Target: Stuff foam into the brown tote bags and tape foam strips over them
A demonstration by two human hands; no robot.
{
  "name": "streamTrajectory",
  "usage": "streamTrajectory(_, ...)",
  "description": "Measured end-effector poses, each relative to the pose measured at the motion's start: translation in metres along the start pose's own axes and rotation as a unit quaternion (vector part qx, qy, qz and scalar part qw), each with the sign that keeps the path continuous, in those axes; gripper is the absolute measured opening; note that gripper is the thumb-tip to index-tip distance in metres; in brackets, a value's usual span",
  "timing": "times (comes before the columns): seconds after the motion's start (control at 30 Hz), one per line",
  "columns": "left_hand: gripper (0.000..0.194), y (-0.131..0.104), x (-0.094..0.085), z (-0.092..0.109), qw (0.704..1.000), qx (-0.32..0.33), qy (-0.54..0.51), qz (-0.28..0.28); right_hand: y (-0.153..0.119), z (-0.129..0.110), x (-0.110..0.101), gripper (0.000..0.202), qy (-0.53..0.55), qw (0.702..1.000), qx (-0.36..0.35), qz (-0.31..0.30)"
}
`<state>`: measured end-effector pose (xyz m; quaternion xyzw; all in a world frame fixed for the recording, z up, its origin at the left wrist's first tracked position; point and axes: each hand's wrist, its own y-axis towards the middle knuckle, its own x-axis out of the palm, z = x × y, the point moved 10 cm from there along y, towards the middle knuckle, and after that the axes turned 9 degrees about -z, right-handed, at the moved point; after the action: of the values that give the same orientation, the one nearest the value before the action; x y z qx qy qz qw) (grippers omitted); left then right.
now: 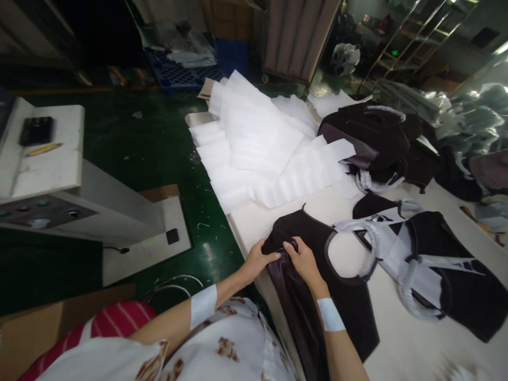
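A dark brown piece of sewn material (349, 301) with a round opening lies at the near left edge of the white table (397, 344). My left hand (257, 260) grips its upper left edge, thumb on top and fingers underneath. Close beside it, my right hand (304, 259) pinches a fold of the same piece, thumb pointing toward the other hand. A shiny dark part of the piece hangs over the table's edge below my hands. To the right lies another dark piece (472, 270) with grey-white strips and ring-shaped edging.
White foam sheets (265, 137) are spread at the table's far left. Dark sewn pieces (381, 132) are heaped behind, with plastic-wrapped items (472, 116) at the far right. A white machine (115, 196) stands on the left across the green floor (159, 143).
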<state>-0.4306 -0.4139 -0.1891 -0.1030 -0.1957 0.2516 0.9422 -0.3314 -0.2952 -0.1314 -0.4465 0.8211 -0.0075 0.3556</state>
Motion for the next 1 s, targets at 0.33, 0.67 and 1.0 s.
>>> streamTrajectory(0.33, 0.044, 0.002, -0.029, -0.008, 0.997, 0.043, 0.067, 0.012, 0.021, -0.003, 0.015, 0.045, 0.03, 0.997, -0.04, 0.066)
streamTrajectory(0.67, 0.041, 0.004, -0.047, -0.034, 0.995, -0.013, 0.096, 0.025, 0.051, -0.032, 0.047, 0.028, -0.276, 0.956, 0.032, -0.091)
streamTrajectory(1.0, 0.037, 0.006, -0.067, -0.031, 0.97, -0.049, 0.23, 0.057, -0.055, 0.03, 0.019, 0.04, -0.177, 0.964, 0.198, -0.012)
